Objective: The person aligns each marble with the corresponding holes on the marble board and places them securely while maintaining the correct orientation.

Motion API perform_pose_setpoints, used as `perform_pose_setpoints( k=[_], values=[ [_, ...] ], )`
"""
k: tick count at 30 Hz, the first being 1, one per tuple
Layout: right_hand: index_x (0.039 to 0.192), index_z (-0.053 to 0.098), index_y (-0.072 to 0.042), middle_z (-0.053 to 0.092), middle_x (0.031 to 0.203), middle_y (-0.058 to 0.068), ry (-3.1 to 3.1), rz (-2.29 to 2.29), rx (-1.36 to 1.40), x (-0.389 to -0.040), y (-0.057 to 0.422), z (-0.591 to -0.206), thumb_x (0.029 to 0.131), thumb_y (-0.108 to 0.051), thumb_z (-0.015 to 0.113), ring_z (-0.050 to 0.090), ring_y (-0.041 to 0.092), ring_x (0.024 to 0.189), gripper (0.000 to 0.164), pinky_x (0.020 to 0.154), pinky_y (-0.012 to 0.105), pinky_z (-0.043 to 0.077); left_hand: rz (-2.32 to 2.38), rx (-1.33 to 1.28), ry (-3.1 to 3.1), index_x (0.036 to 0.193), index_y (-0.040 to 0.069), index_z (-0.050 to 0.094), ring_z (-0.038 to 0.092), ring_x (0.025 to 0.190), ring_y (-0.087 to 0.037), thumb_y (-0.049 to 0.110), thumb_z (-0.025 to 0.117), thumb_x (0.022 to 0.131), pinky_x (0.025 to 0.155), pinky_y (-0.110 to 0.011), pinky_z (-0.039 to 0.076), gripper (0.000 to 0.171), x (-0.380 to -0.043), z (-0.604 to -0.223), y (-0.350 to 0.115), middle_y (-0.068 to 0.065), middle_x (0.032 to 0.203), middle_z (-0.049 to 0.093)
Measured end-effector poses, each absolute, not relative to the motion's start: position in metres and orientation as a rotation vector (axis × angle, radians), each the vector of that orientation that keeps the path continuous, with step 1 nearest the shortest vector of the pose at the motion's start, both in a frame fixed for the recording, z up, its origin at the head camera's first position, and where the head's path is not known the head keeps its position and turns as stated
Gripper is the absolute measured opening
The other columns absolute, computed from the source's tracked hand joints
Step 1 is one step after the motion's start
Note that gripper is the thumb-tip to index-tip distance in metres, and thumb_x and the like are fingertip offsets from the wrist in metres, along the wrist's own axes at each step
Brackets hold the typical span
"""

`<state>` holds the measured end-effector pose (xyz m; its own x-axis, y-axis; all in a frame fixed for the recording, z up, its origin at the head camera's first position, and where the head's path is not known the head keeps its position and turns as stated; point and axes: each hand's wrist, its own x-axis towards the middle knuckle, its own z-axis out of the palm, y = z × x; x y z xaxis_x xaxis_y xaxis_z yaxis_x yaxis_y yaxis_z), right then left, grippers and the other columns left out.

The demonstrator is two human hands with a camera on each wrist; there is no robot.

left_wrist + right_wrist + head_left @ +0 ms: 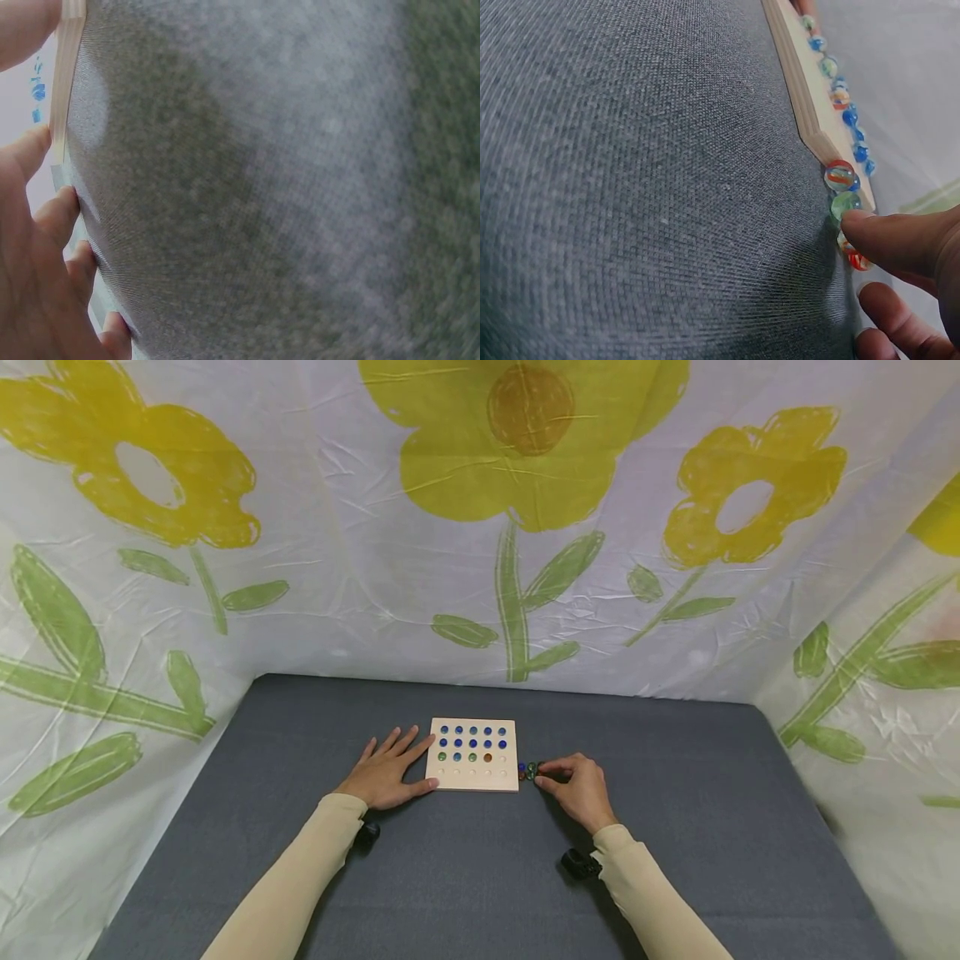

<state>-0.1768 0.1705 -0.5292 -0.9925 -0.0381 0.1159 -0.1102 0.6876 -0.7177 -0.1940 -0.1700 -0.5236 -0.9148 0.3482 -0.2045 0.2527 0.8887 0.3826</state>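
Note:
A pale wooden board (480, 782) lies flat on the table, with rows of round hollows. Blue marbles (473, 743) fill the two far rows; green, blue and orange-brown marbles (487, 758) sit in the third. Bare hollows show in the nearest row. My left hand (382, 778) is spread at the board's left side, thumb and forefinger touching its edge (69, 82). By the right edge, several loose marbles (840, 176) cluster on the cloth. There my right hand (581, 789) pinches a green marble (845, 204) between thumb and forefinger; the forefinger is hidden in the right wrist view.
A dark grey cloth (450, 877) covers the table. White sheeting (337, 610) printed with yellow flowers hangs behind the table and along both sides. A black wrist camera (581, 864) sits under the right wrist, and another (367, 835) under the left.

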Motion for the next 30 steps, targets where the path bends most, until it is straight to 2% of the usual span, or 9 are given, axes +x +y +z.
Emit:
perform_pose_setpoints(
  k=[10, 24, 30],
  values=[
    [0.093, 0.083, -0.010, 0.066, 0.091, 0.005, -2.807, 1.185, 0.113, -0.1759, 0.1696, -0.5290, 0.079, -0.012, 0.089, 0.067, 0.028, 0.090, 0.015, 0.083, 0.048, 0.055, 0.503, 0.446, 2.784, 0.163, 0.022, 0.026, 0.009, 0.154, -0.039, 0.067, 0.052, 0.096, 0.120, -0.065, 0.004, 0.085, -0.1934, -0.5222, -0.1687, -0.012, 0.168, 0.017],
    [0.094, 0.083, -0.010, 0.068, 0.093, 0.006, -2.815, 1.159, 0.101, -0.1755, 0.1702, -0.5299, 0.081, -0.013, 0.088, 0.061, 0.030, 0.093, 0.014, 0.084, 0.049, 0.047, 0.492, 0.441, 2.794, 0.163, 0.021, 0.026, 0.009, 0.154, -0.039, 0.067, 0.052, 0.096, 0.121, -0.064, 0.004, 0.085, -0.1935, -0.5233, -0.1677, -0.012, 0.168, 0.019],
    [0.094, 0.083, -0.010, 0.068, 0.094, 0.007, -2.800, 1.180, 0.098, -0.1751, 0.1703, -0.5261, 0.082, -0.013, 0.087, 0.064, 0.031, 0.093, 0.014, 0.084, 0.049, 0.051, 0.487, 0.439, 2.792, 0.163, 0.022, 0.026, 0.008, 0.155, -0.039, 0.066, 0.053, 0.096, 0.121, -0.063, 0.004, 0.085, -0.1922, -0.5216, -0.1675, -0.011, 0.168, 0.018]
  ],
)
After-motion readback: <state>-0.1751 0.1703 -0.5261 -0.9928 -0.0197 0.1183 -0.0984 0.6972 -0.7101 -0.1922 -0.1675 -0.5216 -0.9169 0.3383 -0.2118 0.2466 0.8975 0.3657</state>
